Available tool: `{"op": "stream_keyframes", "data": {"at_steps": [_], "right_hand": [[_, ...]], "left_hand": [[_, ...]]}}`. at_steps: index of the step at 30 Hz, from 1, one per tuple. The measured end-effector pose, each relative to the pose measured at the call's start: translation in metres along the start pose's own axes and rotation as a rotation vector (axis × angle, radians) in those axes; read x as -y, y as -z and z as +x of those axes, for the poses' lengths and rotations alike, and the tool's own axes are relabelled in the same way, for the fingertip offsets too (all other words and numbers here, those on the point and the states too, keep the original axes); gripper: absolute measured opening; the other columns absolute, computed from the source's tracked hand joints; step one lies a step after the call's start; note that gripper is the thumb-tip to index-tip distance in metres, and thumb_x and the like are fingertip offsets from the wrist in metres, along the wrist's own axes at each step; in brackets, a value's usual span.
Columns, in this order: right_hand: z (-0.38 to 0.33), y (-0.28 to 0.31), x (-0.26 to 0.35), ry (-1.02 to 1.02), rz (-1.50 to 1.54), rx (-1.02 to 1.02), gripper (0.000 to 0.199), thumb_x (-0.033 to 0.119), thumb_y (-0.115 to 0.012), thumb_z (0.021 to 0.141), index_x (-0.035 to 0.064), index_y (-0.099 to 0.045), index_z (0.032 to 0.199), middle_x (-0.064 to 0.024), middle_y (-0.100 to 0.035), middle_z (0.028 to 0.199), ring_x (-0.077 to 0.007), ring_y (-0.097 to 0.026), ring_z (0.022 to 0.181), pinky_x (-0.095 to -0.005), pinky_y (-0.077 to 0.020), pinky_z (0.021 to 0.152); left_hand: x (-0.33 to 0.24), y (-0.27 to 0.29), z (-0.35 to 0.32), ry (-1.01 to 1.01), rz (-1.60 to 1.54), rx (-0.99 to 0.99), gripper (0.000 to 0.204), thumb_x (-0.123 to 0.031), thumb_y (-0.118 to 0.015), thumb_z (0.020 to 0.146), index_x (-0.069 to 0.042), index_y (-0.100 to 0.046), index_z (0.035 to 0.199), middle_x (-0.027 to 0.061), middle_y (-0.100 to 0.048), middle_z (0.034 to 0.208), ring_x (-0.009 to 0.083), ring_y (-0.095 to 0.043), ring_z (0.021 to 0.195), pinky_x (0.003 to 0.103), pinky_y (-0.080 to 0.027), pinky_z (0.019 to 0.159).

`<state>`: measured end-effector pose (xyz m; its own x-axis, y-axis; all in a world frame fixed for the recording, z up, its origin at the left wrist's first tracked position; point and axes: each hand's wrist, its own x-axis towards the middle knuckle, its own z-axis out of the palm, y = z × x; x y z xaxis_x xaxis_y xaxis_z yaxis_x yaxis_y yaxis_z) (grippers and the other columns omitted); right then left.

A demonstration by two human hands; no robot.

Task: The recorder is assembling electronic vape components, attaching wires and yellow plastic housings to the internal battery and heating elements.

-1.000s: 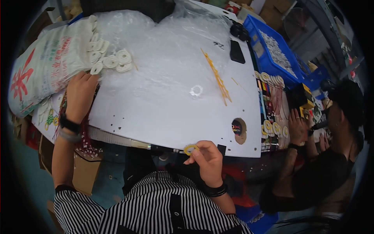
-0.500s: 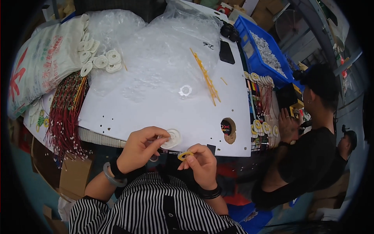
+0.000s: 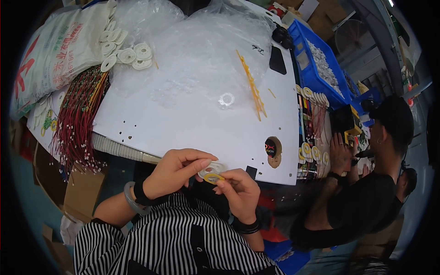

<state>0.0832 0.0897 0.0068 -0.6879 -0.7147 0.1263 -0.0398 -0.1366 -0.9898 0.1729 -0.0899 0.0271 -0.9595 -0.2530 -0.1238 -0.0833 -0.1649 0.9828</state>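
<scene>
My left hand (image 3: 176,173) pinches a white round plastic disc (image 3: 220,166) at the table's front edge, thumb and forefinger on its left side. In the fingers of my right hand (image 3: 239,190) is a yellow ring (image 3: 212,178). The ring overlaps the disc's near side; whether it is seated in the disc or just touching it, I cannot tell. More white discs (image 3: 126,56) lie in a pile at the far left, beside a printed white sack (image 3: 64,46). A thin clear ring (image 3: 226,101) rests on the table's middle.
Clear plastic sheeting (image 3: 183,50) covers the table's far part, with yellow strips (image 3: 250,82) on it. Red wire bundles (image 3: 75,123) hang over the left edge. A hole (image 3: 274,153) is cut at the right. Beyond stand a phone (image 3: 277,60), a blue bin (image 3: 316,55) and a co-worker (image 3: 366,178).
My hands have come together. The yellow ring has moved left against the white disc, which has been lifted and tilted off the table edge. The view has shifted slightly.
</scene>
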Motion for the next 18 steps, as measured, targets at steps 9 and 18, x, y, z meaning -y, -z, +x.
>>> {"op": "stream_keyframes", "data": {"at_steps": [9, 18], "right_hand": [[0.000, -0.003, 0.000, 0.024, -0.061, -0.028, 0.012, -0.004, -0.065, 0.086, -0.0046, -0.065, 0.098, -0.0084, -0.061, 0.091, -0.0100, -0.061, 0.070, -0.0205, -0.0501, 0.061], [0.000, -0.012, -0.003, 0.008, 0.003, -0.054, 0.024, -0.003, -0.066, 0.086, -0.0009, -0.060, 0.109, -0.0077, -0.061, 0.094, -0.0094, -0.061, 0.071, -0.0203, -0.0520, 0.065]], "left_hand": [[0.000, -0.004, -0.008, -0.096, 0.098, 0.001, 0.026, -0.021, -0.057, 0.096, -0.003, -0.068, 0.111, 0.0065, -0.063, 0.082, 0.0079, -0.055, 0.063, 0.021, -0.043, 0.051], [-0.009, -0.008, -0.019, -0.256, 0.253, -0.015, 0.024, -0.011, -0.063, 0.090, -0.005, -0.067, 0.112, 0.0058, -0.057, 0.076, 0.0143, -0.052, 0.067, 0.026, -0.042, 0.057]]}}
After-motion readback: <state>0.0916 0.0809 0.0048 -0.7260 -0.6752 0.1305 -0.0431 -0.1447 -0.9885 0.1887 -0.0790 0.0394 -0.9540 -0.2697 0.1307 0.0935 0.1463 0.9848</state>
